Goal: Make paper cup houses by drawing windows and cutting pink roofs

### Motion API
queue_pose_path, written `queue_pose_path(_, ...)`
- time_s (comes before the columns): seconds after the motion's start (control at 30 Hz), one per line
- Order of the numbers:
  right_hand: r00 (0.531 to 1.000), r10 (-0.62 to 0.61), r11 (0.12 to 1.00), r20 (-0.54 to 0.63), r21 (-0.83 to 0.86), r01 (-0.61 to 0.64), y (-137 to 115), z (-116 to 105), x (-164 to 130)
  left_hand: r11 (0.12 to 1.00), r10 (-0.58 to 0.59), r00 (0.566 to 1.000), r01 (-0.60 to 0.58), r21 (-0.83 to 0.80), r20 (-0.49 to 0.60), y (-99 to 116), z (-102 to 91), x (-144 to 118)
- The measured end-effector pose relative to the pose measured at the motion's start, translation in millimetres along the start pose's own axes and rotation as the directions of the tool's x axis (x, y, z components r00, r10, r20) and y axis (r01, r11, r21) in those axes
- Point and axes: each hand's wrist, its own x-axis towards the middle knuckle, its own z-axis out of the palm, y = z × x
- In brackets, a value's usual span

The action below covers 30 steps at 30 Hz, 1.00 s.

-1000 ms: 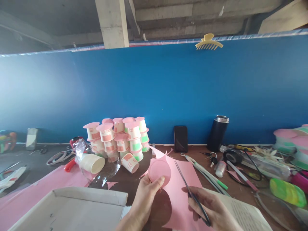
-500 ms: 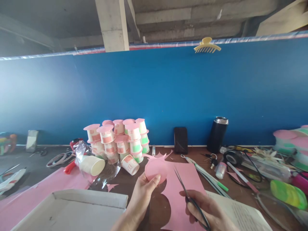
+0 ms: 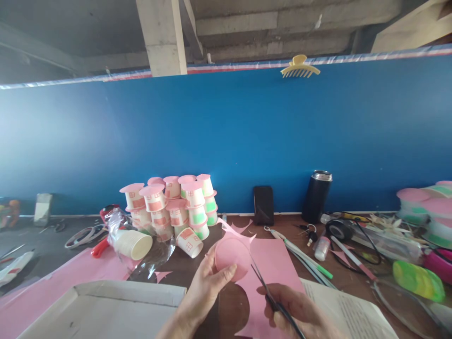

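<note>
Between its thumb and fingers, my left hand point(image 3: 206, 289) pinches a pink paper circle point(image 3: 231, 258), with a jagged offcut strip point(image 3: 235, 232) along its far edge. My right hand point(image 3: 291, 306) is closed around dark scissors point(image 3: 270, 296). Their blades point up and left, parted slightly, at the right edge of the circle. Underneath lies a pink paper sheet point(image 3: 273, 263) with rounded cut-outs along its left side. Stacked paper cups point(image 3: 178, 216) with pink paper discs and drawn windows stand behind to the left.
A white box point(image 3: 130, 294) sits at front left, near plastic-wrapped cups point(image 3: 132, 242). A phone point(image 3: 263, 205) and a black flask point(image 3: 317, 197) stand against the blue partition point(image 3: 236, 132). Pens point(image 3: 303, 259), keys point(image 3: 311, 235) and a printed sheet point(image 3: 349, 310) lie to the right.
The scissors have moved left and now meet the circle's right edge, their blades a little more apart. My left hand has turned the circle slightly, and the offcut strip has shifted right.
</note>
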Motion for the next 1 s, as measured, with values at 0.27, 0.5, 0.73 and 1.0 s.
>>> queue_pose_path(0.27, 0.987, -0.002, 0.997, -0.159, 0.072, 0.014, -5, 5, -4, 0.994, -0.104, 0.987, 0.108, -0.023, 0.125, -6, -5.6, 0)
queue_pose_path(0.5, 0.983, -0.037, 0.998, -0.178, 0.052, 0.047, 1, 3, -1, 0.993, -0.118, 0.981, 0.112, 0.049, 0.152, -7, -3.0, 0)
queue_pose_path(0.73, 0.988, -0.028, 0.998, -0.153, 0.045, 0.035, 5, -1, 0, 0.993, -0.106, 0.984, 0.098, 0.065, 0.146, -11, -2.7, -1)
queue_pose_path(1.0, 0.990, -0.012, 0.998, -0.139, 0.065, 0.021, 7, -2, 1, 0.992, -0.097, 0.986, 0.084, 0.096, 0.137, -10, -1.7, -1)
